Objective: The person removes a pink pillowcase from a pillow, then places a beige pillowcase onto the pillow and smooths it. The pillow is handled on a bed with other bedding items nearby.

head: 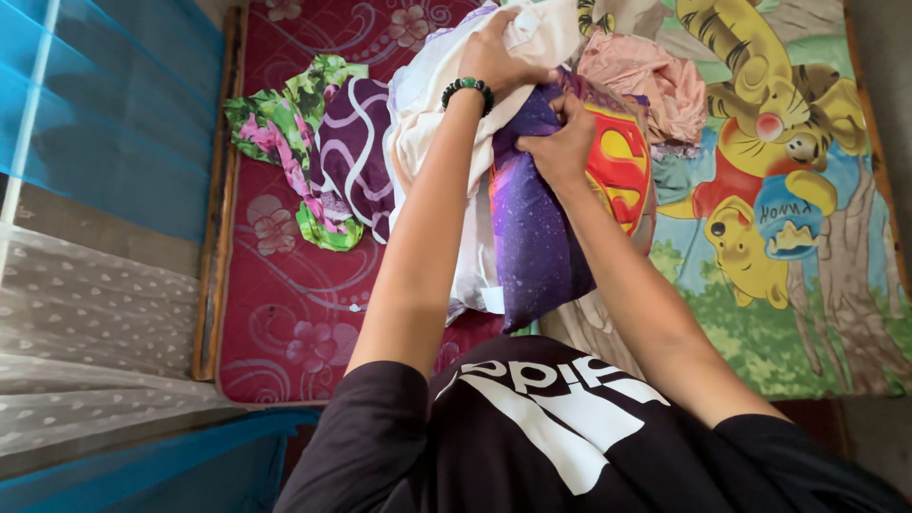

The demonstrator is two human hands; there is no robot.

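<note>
The left hand (496, 52) — a green beaded bracelet (466, 88) sits on its wrist — has its grip closed on a bunched fold of cream-white cotton cloth (432, 123), which hangs down from the fingers in a long drape over the bed. The right hand (562, 142) is just beside it, its grip clamped on the top edge of a purple, star-speckled fabric pillowcase with a red and yellow shield emblem (546, 237). That pillowcase hangs from the right hand in the middle of the view, its lower end reaching down toward the person's chest, and it touches the cream cloth along its left side.

Both pieces are held up above a maroon mattress with a pink flower pattern (285, 285), which lies on the left half of the bed. On the mattress, left of the cream cloth, lie a crumpled green and pink floral fabric (275, 119) and, touching it, a dark purple cloth with white swirls (356, 142). On the right half of the bed a colourful cartoon-printed sheet with a yellow bear and an orange striped tiger (788, 171) is spread flat — a crumpled pale pink garment (646, 81) rests on it, just behind the right hand. A blue mesh net (104, 95) hangs at the far left. The person wears a black T-shirt with a white printed logo (560, 427).
</note>
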